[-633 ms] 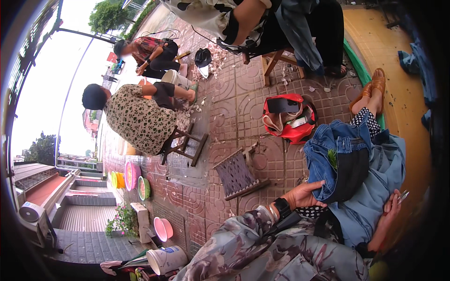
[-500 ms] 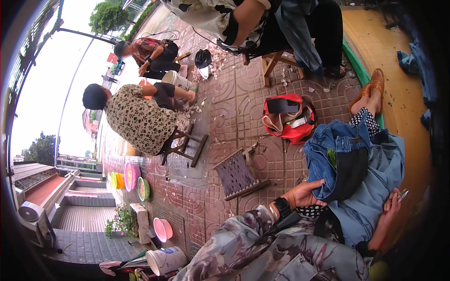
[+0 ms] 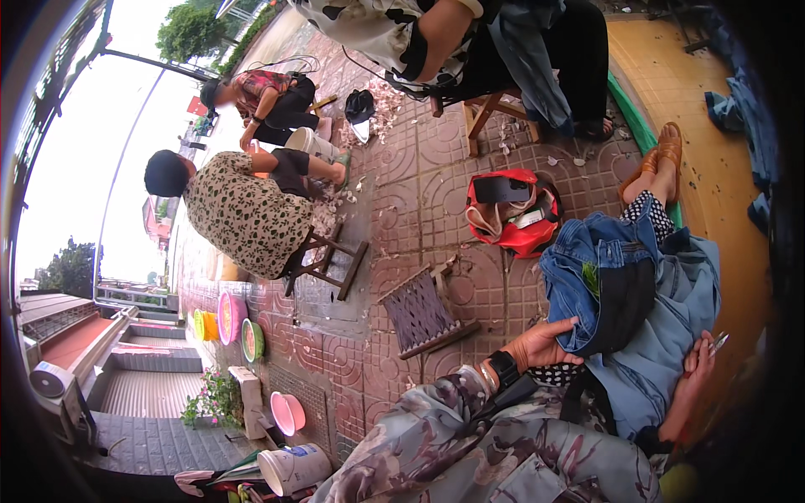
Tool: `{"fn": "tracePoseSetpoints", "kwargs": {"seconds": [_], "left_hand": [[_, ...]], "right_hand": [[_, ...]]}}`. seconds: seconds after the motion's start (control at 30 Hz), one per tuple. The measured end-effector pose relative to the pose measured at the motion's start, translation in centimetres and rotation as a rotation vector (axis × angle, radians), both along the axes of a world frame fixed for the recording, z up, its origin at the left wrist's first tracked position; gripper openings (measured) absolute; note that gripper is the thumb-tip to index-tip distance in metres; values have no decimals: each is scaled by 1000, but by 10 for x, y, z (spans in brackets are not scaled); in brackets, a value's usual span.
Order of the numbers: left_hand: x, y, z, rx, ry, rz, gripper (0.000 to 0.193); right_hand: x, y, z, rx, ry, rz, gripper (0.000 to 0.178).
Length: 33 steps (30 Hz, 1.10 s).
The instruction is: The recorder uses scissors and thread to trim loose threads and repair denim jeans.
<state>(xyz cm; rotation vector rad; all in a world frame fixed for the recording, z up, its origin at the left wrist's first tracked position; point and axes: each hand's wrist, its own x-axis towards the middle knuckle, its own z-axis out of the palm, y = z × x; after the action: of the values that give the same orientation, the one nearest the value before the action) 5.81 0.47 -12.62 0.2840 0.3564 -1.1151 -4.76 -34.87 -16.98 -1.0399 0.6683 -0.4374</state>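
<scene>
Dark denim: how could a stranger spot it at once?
On the tiled pavement, find the red bag. Below-right of it in the picture, the left hand holds the dark denim. Green bits set it apart from the paler denim alongside.

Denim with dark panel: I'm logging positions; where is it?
Head view, right half: the denim lies below-right of the red bag, edge in the left hand.

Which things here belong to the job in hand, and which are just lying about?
In hand:
blue denim garment, in the left hand
small metallic tool, in the right hand

Lying about:
red bag
unoccupied low stool
small pink basin
</scene>
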Motion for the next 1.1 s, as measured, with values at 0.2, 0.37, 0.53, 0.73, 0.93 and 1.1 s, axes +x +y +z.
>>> {"fn": "tracePoseSetpoints", "kwargs": {"seconds": [0.2,0.37,0.53,0.73,0.93,1.1], "left_hand": [[-1,0,-3,-10,-11,12,33],[-2,0,-5,-10,0,19,34],[-3,0,-2,0,0,22,33],[-4,0,-3,-15,-15,22,32],[-3,-1,1,-6,-13,29,32],[-3,-1,2,-16,-17,31,32]], "right_hand": [[1,1,1,-9,1,-7,19],[-1,-1,-2,4,-17,10,19],[-1,0,-3,6,-12,3,18],[-2,-1,-5,1,-8,2,19],[-3,-2,-6,7,-17,5,18],[-1,0,-5,1,-8,-8,18]]}}
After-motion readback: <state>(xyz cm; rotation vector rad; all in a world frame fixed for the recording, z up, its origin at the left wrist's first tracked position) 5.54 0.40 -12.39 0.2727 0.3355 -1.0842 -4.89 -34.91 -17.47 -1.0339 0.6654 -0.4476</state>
